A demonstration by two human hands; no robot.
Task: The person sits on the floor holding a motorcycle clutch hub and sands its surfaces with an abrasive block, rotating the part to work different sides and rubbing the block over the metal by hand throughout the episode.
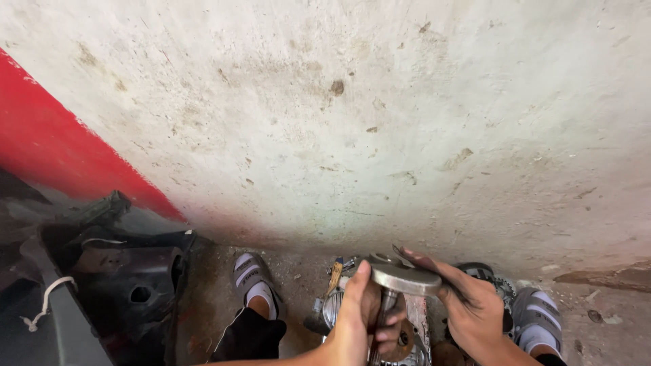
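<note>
Metal disc (405, 277) on its shaft: your left hand (359, 308) is wrapping tight around the shaft, your right hand (468, 305) pinching the disc at 3 o'clock; keep it straight.

wall (352, 115): off-white, brown-stained, red band at left
sandals (249, 274): grey, over white socks
disc (405, 276): dull silver
panels (129, 278): black
</note>
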